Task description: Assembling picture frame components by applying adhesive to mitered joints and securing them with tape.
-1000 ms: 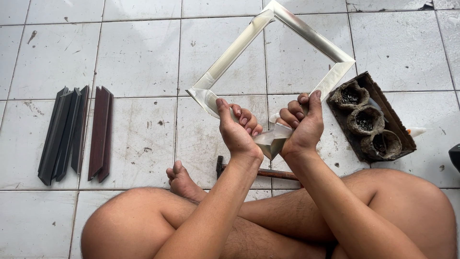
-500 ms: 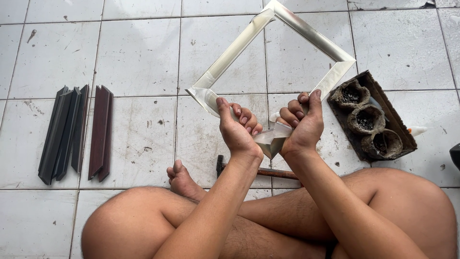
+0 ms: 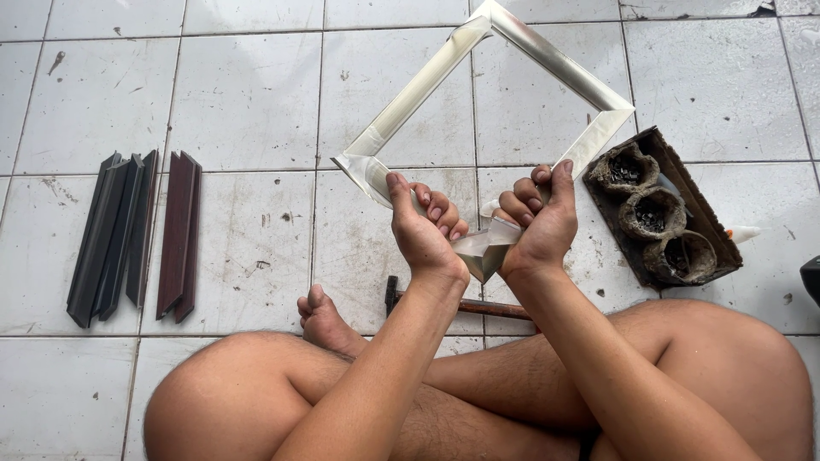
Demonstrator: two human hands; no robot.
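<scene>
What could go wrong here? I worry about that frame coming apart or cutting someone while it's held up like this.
Both the left hand and right hand grip the silvery frame at its near corner, so that joint might slip or its pointed tip scrape a palm. The hammer lies close by the bare foot.

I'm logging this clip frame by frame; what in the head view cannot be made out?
- Frame's near corner: covered by left hand and right hand.
- Hammer: mostly behind the forearms.
- Dark object: cut off by right edge.
- Tray cup contents: too small.
</scene>
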